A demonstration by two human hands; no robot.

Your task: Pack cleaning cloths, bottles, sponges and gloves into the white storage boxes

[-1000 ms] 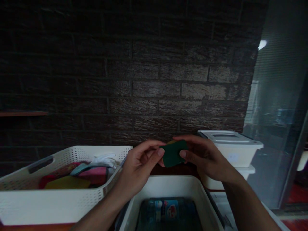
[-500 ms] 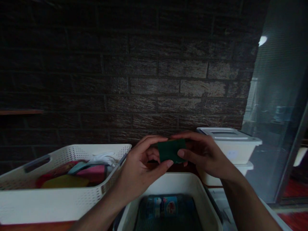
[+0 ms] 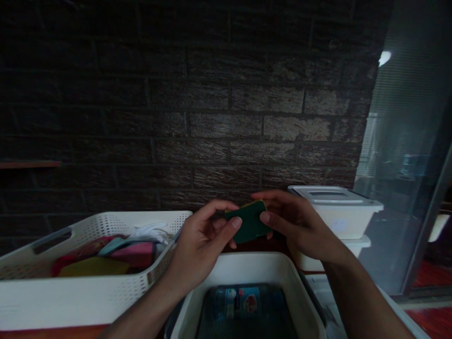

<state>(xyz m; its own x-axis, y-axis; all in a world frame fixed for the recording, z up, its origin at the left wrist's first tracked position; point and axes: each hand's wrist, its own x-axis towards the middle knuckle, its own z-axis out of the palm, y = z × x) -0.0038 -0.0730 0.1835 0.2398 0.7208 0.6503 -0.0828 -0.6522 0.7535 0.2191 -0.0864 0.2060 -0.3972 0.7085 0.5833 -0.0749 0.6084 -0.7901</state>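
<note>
A small green scouring sponge (image 3: 249, 222) with a thin yellow edge on top is held up between both hands, above the back rim of a white bin (image 3: 247, 264). My left hand (image 3: 203, 247) pinches its left end with thumb and fingers. My right hand (image 3: 300, 226) grips its right end, thumb in front and fingers curled over the top. Inside the bin lies a dark packet with a blue and white label (image 3: 243, 303).
A white perforated basket (image 3: 88, 287) at the left holds coloured cloths and something white. Two stacked white lidded containers (image 3: 335, 214) stand at the right. A dark brick wall rises close behind. A glass pane (image 3: 409, 155) stands at the far right.
Both hands have kept hold of the sponge. It has tilted a little, so its yellow top edge now shows, and my left thumb has shifted on its left end.
</note>
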